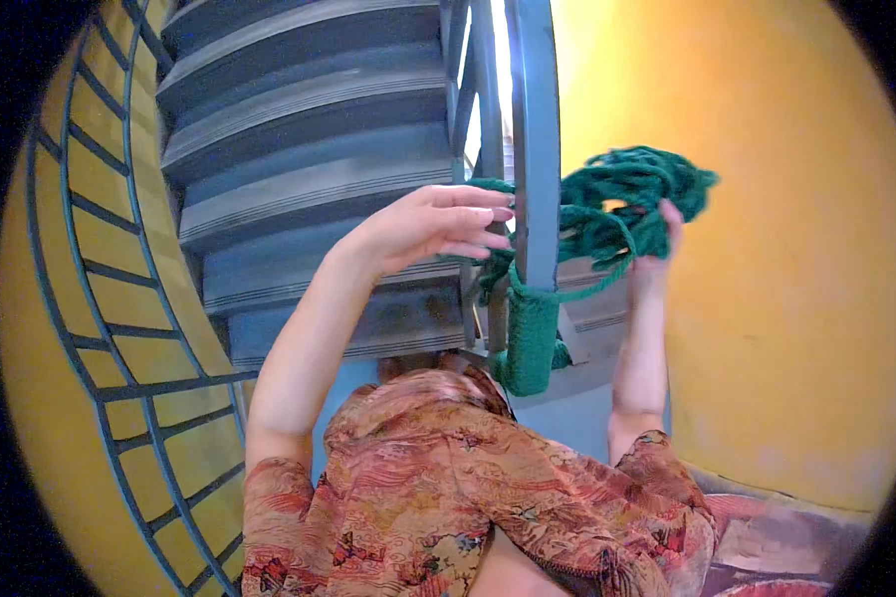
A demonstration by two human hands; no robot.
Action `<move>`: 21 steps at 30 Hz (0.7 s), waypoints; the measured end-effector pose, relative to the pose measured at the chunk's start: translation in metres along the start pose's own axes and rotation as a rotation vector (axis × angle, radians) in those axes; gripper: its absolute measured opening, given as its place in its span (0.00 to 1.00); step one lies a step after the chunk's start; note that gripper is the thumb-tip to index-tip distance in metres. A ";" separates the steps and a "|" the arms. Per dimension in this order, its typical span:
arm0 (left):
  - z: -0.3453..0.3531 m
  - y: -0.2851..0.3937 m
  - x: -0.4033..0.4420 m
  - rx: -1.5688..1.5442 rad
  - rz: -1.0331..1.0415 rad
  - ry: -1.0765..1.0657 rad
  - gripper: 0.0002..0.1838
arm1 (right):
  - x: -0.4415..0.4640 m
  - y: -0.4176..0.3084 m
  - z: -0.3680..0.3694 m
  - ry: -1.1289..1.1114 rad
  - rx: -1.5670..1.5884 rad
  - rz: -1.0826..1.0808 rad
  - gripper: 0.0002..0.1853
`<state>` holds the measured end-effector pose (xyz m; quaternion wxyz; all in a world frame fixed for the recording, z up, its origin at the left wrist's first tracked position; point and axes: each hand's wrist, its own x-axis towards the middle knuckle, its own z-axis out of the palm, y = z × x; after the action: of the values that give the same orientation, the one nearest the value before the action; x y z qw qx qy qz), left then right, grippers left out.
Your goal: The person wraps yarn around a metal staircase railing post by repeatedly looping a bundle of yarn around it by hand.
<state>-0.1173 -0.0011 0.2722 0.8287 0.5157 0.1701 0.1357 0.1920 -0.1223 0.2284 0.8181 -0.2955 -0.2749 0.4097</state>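
From my end of the feed, I judge that a wrapping step is in hand: green yarn is being wound around the blue-grey metal post [536,129] of the stair railing. The lower part of the post wears a dense wrapped sleeve [533,343], and a cord [597,287] runs from its top edge out to the right. My right hand [672,229] grips the loose bundle of green yarn [639,179] on the right of the post, in front of the yellow wall [786,259], though most of its fingers are hidden. My left hand [430,224] is open, fingers spread beside the post's left side, with yarn strands just behind them; I can't tell whether they touch. As I read it, the next move calls for passing the bundle behind the post while keeping the cord taut.
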 end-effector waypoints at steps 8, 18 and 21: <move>0.030 0.026 -0.002 0.300 1.005 0.342 0.47 | 0.072 -0.116 0.107 -0.651 -0.061 0.001 0.19; -0.069 0.021 -0.046 -0.486 1.074 0.868 0.18 | -0.016 -0.031 0.257 -1.425 -0.868 -0.240 0.33; -0.195 -0.031 -0.130 -0.452 0.971 0.792 0.18 | -0.008 -0.048 0.149 -1.019 -1.036 -0.049 0.16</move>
<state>-0.3153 0.0913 0.1830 0.6361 0.2583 0.1773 0.7051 0.1091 -0.1144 0.3609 0.3525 -0.4114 -0.7870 0.2952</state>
